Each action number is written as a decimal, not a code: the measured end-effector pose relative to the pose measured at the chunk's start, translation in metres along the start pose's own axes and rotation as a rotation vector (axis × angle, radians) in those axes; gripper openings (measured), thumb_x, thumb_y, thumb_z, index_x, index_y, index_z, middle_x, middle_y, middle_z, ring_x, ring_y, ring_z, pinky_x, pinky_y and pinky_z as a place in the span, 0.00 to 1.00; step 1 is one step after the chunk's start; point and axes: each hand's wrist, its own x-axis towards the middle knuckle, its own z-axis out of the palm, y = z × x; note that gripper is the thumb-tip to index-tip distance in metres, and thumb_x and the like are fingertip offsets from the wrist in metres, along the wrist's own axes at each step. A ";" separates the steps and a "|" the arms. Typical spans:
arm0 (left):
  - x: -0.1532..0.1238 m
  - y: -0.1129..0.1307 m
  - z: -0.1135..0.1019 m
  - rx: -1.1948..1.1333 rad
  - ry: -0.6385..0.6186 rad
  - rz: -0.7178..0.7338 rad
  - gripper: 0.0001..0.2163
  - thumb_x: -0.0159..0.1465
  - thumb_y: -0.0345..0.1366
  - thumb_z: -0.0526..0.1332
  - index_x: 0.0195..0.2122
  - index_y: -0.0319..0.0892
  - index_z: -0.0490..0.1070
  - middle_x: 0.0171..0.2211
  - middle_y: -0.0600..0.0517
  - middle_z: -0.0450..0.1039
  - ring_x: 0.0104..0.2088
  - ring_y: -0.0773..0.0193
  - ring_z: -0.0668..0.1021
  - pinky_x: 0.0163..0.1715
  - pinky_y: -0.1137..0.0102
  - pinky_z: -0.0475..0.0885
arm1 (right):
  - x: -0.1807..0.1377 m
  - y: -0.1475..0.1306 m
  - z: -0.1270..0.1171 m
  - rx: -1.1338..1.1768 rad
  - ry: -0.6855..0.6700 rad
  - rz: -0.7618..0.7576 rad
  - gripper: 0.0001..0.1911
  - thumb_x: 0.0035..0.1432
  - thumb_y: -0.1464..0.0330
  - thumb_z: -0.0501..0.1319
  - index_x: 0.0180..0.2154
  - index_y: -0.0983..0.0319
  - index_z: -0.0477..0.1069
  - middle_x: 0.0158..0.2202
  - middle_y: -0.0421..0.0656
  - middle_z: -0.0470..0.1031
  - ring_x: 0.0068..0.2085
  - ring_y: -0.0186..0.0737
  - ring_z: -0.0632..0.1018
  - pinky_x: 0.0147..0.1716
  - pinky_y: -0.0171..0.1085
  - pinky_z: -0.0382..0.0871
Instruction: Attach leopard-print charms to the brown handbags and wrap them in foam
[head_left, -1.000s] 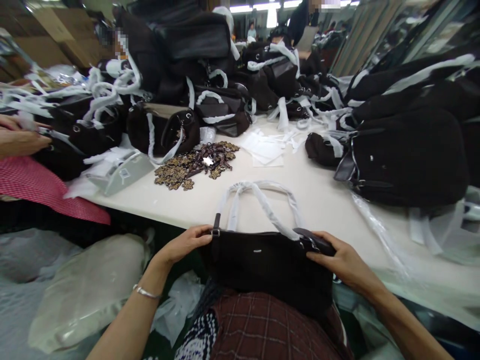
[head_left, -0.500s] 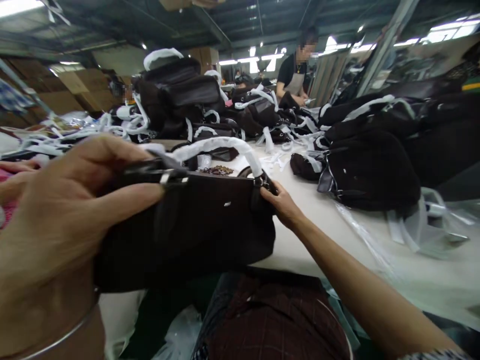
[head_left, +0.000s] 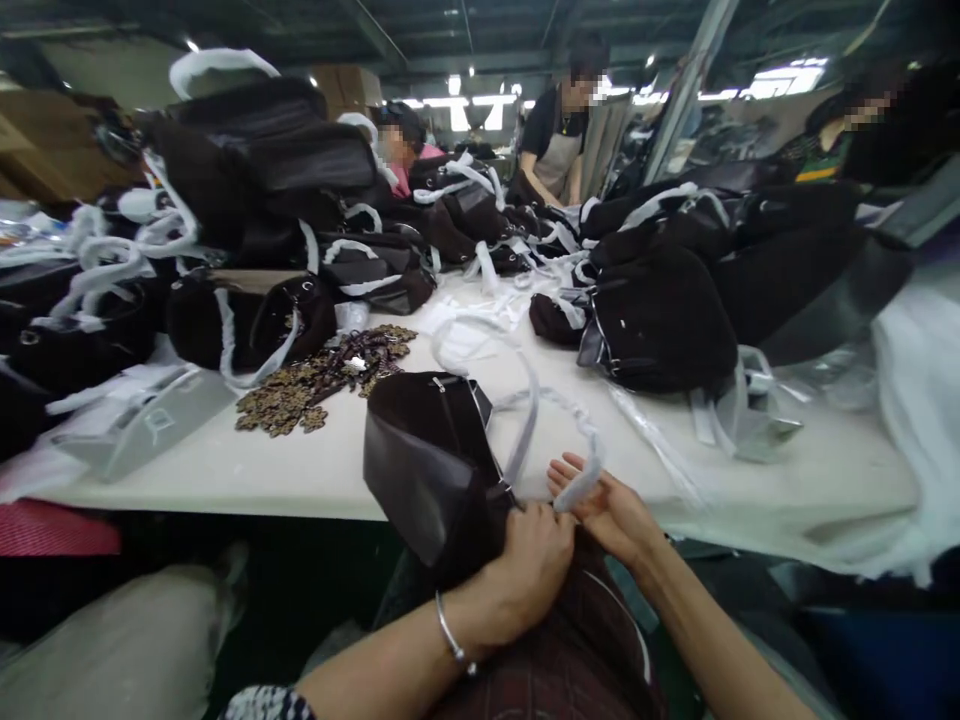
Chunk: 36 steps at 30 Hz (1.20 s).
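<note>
A dark brown handbag [head_left: 427, 470] is tipped on its side at the table's front edge, its smooth leather base facing left. My left hand [head_left: 536, 555] is closed on the bag's top edge near the zip opening. My right hand [head_left: 611, 510] is open, palm up, with fingers stretched out. Against its palm and fingers rests one white-wrapped handle [head_left: 589, 440]. The other wrapped handle [head_left: 534, 385] arches up over the table.
Metal-and-cord charms [head_left: 289, 395] lie heaped on the white table [head_left: 360, 470]. Dark bags [head_left: 255, 160] are piled at the left and back; more bags [head_left: 660, 320] lie at the right beside clear plastic. A co-worker in an apron [head_left: 562, 150] stands behind.
The handbag has gone from upright in both hands to tipped sideways near my lap. My left hand has moved right, and my right hand has opened under the handle. The view has turned right.
</note>
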 end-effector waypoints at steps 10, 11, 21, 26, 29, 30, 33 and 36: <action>-0.034 -0.030 0.008 -0.310 -0.049 0.145 0.12 0.63 0.34 0.62 0.47 0.40 0.69 0.50 0.44 0.71 0.50 0.53 0.73 0.50 0.59 0.73 | -0.030 0.016 -0.034 -0.438 -0.177 0.021 0.26 0.51 0.67 0.69 0.52 0.62 0.71 0.50 0.49 0.78 0.52 0.46 0.78 0.47 0.39 0.77; -0.037 -0.033 0.004 -0.337 -0.059 0.162 0.12 0.63 0.34 0.62 0.47 0.41 0.69 0.49 0.45 0.71 0.50 0.54 0.73 0.51 0.61 0.72 | -0.027 0.017 -0.033 -0.458 -0.190 0.021 0.22 0.54 0.64 0.68 0.50 0.64 0.73 0.47 0.50 0.79 0.49 0.46 0.80 0.43 0.39 0.79; -0.053 -0.099 -0.054 -0.142 -0.054 -0.133 0.09 0.66 0.36 0.57 0.46 0.44 0.72 0.43 0.48 0.76 0.45 0.52 0.78 0.42 0.62 0.71 | 0.027 -0.031 -0.014 -0.597 0.025 -0.259 0.12 0.60 0.65 0.64 0.29 0.68 0.74 0.25 0.48 0.79 0.23 0.38 0.79 0.23 0.34 0.79; -0.048 -0.111 -0.022 -0.419 -0.115 -0.118 0.11 0.62 0.35 0.60 0.46 0.45 0.73 0.38 0.51 0.79 0.40 0.58 0.79 0.38 0.69 0.69 | 0.041 -0.061 0.008 -0.432 0.060 -0.326 0.12 0.60 0.70 0.64 0.25 0.67 0.69 0.21 0.44 0.74 0.21 0.34 0.76 0.22 0.34 0.79; -0.043 -0.105 -0.011 -0.503 -0.087 -0.161 0.15 0.62 0.35 0.60 0.50 0.44 0.71 0.35 0.51 0.78 0.38 0.58 0.79 0.37 0.70 0.69 | 0.054 -0.076 0.028 -0.425 0.026 -0.331 0.12 0.61 0.72 0.62 0.25 0.66 0.69 0.21 0.42 0.73 0.21 0.33 0.74 0.22 0.34 0.79; -0.041 -0.103 -0.010 -0.531 -0.076 -0.172 0.16 0.62 0.36 0.60 0.52 0.44 0.70 0.34 0.51 0.78 0.37 0.58 0.79 0.37 0.69 0.69 | 0.059 -0.081 0.036 -0.423 0.013 -0.335 0.12 0.62 0.73 0.61 0.25 0.66 0.68 0.21 0.42 0.73 0.21 0.32 0.74 0.22 0.34 0.78; -0.033 -0.096 -0.009 -0.663 -0.048 -0.203 0.18 0.62 0.37 0.60 0.54 0.44 0.68 0.33 0.52 0.77 0.35 0.60 0.79 0.36 0.70 0.70 | 0.077 -0.097 0.060 -0.414 -0.015 -0.355 0.12 0.64 0.73 0.59 0.26 0.65 0.66 0.21 0.39 0.72 0.21 0.30 0.73 0.23 0.33 0.78; -0.018 -0.087 -0.002 -0.866 -0.040 -0.231 0.21 0.62 0.38 0.59 0.56 0.44 0.65 0.33 0.53 0.76 0.31 0.63 0.78 0.30 0.72 0.72 | 0.098 -0.105 0.080 -0.438 -0.029 -0.350 0.12 0.65 0.72 0.58 0.27 0.64 0.65 0.21 0.37 0.72 0.22 0.28 0.73 0.25 0.32 0.78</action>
